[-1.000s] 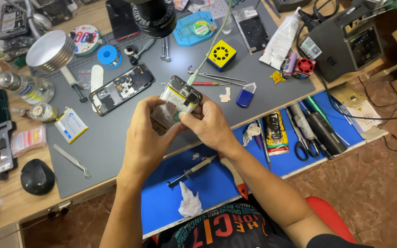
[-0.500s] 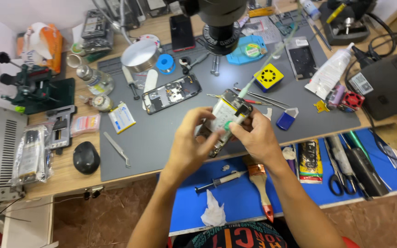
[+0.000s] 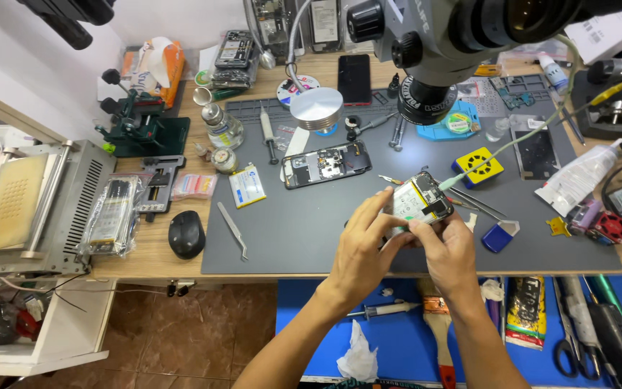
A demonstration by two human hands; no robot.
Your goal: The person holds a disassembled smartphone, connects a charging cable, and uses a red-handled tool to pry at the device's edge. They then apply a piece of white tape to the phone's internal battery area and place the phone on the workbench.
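Both hands, left hand (image 3: 361, 241) and right hand (image 3: 446, 248), pinch an opened phone (image 3: 420, 202) above the grey mat (image 3: 304, 230), tilted up for viewing.

Bright even light, soft shadows, edges warped.

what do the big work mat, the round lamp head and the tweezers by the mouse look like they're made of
Work mat: likely silicone or rubber; flat matte grey, no glare, moulded compartments along its far edge.
Lamp head: looks like brushed metal, probably aluminium; bright silvery disc with a soft sheen.
Tweezers: seemingly steel; thin, silvery, glinting along their length.
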